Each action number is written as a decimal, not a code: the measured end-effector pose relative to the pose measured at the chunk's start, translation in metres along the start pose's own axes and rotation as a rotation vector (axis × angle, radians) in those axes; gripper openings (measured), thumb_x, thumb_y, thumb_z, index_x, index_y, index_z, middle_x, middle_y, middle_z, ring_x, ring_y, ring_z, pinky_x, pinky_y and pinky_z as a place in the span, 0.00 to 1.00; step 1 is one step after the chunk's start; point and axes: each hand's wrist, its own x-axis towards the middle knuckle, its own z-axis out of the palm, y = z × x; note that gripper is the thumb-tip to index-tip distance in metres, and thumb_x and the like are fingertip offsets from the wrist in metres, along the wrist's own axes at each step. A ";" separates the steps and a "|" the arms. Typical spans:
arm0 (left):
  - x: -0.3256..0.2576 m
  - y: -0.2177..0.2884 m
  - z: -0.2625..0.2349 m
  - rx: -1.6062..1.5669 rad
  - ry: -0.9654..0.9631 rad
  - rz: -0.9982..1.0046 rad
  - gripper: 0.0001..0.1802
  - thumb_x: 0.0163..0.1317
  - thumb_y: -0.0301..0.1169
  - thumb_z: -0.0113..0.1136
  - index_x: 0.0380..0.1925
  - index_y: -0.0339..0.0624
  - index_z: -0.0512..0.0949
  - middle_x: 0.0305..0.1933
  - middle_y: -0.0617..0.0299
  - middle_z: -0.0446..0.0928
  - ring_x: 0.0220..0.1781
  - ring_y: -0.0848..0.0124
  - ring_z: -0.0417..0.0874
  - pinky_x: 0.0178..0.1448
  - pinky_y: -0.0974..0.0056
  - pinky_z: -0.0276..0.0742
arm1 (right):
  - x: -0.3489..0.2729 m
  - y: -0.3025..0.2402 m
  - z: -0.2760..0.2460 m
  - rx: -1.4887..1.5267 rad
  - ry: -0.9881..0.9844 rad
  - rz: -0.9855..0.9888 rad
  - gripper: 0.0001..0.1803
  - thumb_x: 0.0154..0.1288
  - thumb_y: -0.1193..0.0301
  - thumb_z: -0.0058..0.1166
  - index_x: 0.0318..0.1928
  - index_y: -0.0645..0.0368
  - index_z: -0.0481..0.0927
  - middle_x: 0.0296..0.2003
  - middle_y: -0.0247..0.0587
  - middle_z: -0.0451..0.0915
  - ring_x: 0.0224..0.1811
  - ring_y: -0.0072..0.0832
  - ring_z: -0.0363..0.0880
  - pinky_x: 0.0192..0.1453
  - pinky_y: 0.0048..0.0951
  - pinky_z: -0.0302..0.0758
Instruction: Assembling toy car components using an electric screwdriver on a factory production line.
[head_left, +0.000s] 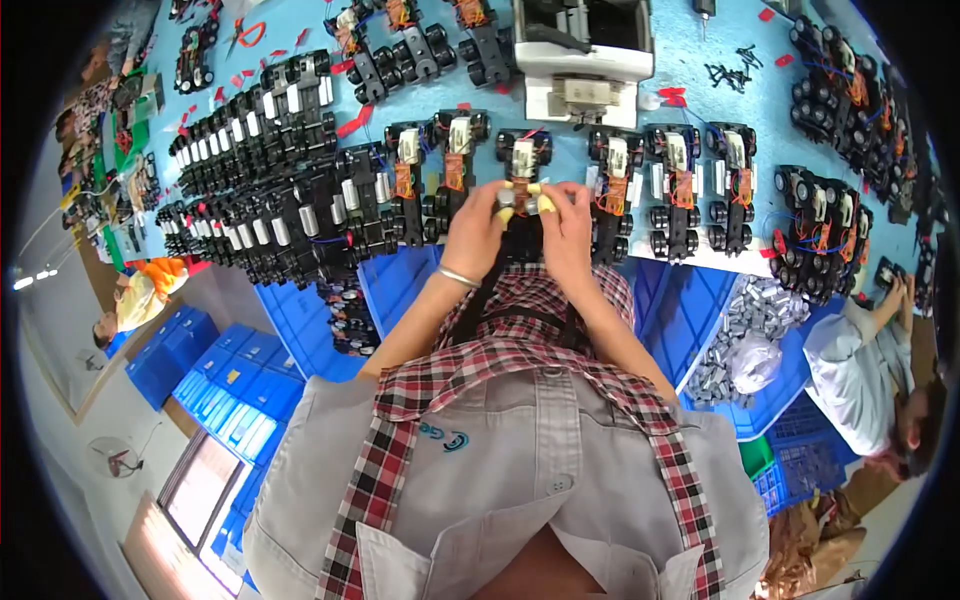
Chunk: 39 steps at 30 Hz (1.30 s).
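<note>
Right in front of me a toy car chassis (523, 150) with black wheels and a pale housing lies on the blue table. My left hand (476, 232), a bangle on its wrist, pinches the chassis's near part from the left. From the right my right hand (566, 230) closes on the same part. Yellow covers sit on several fingertips. A small silvery piece shows between the fingers, too covered to name. To the right of my hands stands another chassis (610, 165) with an orange-brown circuit board; a similar chassis (455, 165) stands to the left.
Rows of black chassis (280, 190) with silvery cylinders fill the left. A white machine (585, 75) stands at the back, near black screws (733, 72). Orange scissors (245, 35) lie far left. Below right, a blue bin (790, 395) holds metal parts. A co-worker (865, 360) sits at right.
</note>
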 end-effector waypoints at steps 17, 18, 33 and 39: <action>0.007 -0.016 -0.006 -0.307 -0.100 -0.082 0.19 0.53 0.22 0.50 0.48 0.35 0.67 0.29 0.48 0.74 0.29 0.57 0.75 0.34 0.61 0.70 | 0.020 -0.006 -0.012 0.297 -0.018 0.434 0.24 0.56 0.85 0.39 0.56 0.66 0.62 0.52 0.47 0.70 0.52 0.32 0.71 0.51 0.27 0.69; 0.008 -0.015 -0.005 -0.293 -0.108 -0.073 0.19 0.53 0.21 0.50 0.48 0.35 0.67 0.27 0.50 0.74 0.25 0.62 0.75 0.32 0.64 0.70 | 0.017 -0.001 -0.006 0.366 -0.004 0.474 0.24 0.57 0.84 0.39 0.57 0.68 0.61 0.52 0.47 0.70 0.52 0.30 0.71 0.53 0.25 0.67; 0.030 -0.034 -0.002 -0.518 -0.416 -0.168 0.19 0.58 0.24 0.47 0.51 0.39 0.65 0.32 0.56 0.78 0.30 0.67 0.78 0.34 0.67 0.73 | 0.026 0.011 0.013 0.668 0.097 0.614 0.24 0.60 0.82 0.37 0.59 0.71 0.58 0.52 0.49 0.71 0.55 0.31 0.69 0.57 0.25 0.64; 0.043 -0.031 -0.024 -0.925 -0.830 -0.614 0.18 0.61 0.31 0.48 0.51 0.41 0.64 0.36 0.60 0.79 0.29 0.76 0.77 0.29 0.73 0.71 | 0.014 0.021 0.016 0.311 0.111 0.387 0.24 0.58 0.83 0.35 0.58 0.68 0.60 0.49 0.48 0.74 0.51 0.31 0.72 0.54 0.24 0.66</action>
